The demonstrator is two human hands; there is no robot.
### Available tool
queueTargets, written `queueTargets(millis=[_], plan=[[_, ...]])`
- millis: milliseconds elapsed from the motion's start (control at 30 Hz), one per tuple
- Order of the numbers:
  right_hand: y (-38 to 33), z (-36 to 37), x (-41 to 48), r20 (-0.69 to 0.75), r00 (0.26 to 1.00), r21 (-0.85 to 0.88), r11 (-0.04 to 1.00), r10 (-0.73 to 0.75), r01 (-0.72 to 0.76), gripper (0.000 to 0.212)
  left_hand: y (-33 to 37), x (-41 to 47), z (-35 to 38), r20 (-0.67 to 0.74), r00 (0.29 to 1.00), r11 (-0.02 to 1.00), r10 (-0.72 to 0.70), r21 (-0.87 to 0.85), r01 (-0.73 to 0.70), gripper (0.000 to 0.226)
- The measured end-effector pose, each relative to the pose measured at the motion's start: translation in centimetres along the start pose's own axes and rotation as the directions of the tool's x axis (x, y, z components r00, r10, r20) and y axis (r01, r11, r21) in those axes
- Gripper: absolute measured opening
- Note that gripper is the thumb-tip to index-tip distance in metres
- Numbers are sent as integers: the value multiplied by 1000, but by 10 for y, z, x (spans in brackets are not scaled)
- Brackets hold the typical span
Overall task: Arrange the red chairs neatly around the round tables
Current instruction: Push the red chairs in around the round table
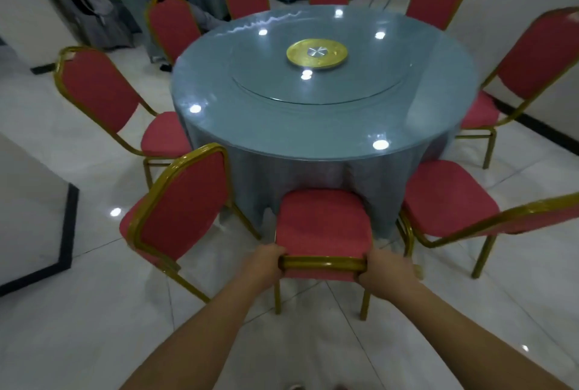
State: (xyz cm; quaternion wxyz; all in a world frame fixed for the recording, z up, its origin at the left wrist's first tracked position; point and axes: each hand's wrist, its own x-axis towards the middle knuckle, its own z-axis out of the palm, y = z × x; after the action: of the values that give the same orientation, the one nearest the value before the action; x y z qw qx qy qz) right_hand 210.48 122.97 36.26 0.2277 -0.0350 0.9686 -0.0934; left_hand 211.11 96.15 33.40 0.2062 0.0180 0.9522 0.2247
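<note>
**Banquet room floor, near chair going in at the table**

Glossy white tiles, round table (313, 126) under a blue-grey cloth. Left hand (264, 264) is curled round the left corner of the gold back rail. The red chair (322, 223) sits between both hands, seat front at the cloth below the table's near edge. Right hand (387, 273) grips the right corner. I'd push evenly so it goes in straight, centred between the left neighbour (181, 201) and right neighbour (448, 201).
</note>
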Motion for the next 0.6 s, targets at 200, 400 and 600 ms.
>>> queueTargets(millis=[200,400,600], plan=[[-44,-36,26,212,900,346,890,-381,295,43,-41,-34,-12,-114,962,967,-249,-75,242,83],[-174,-48,74,117,869,285,855,-481,435,71,-137,-81,-90,-403,780,878,-479,-227,421,98],[-309,-56,109,-12,850,123,843,-527,524,95,-220,-49,-152,-420,720,832,-552,-234,502,119]])
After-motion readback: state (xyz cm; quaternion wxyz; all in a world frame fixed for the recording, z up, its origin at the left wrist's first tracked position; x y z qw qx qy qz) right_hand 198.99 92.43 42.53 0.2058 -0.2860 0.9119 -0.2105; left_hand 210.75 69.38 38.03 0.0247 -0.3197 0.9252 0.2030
